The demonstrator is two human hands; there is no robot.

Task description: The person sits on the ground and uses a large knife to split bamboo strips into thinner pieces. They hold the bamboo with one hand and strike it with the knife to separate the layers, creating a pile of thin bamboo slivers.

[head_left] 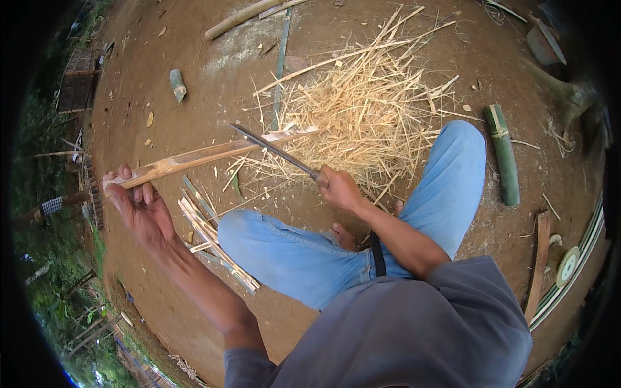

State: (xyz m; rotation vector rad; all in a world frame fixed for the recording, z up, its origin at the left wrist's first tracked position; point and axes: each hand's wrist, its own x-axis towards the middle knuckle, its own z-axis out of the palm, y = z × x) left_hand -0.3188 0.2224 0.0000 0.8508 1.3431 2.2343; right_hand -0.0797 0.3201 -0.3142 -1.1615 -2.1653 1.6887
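Note:
My left hand (143,210) is closed round the near end of a long split bamboo strip (194,157), out to the left. The strip slants up to the right, its far end over a heap of pale shavings (362,103). In front of my knees, my right hand (341,189) grips the handle of a knife (278,151). Its long dark blade points up and left and crosses the strip near the far end; whether the edge touches the strip I cannot tell. Beside my left knee lies a bundle of split bamboo sticks (208,231).
A green bamboo section (503,158) lies right of my right knee, a shorter piece (178,85) at the far left. A pole (239,18) lies at the back. A bucket (545,44) stands far right. Near my right side are a wooden slat (538,265) and a round disc (568,266).

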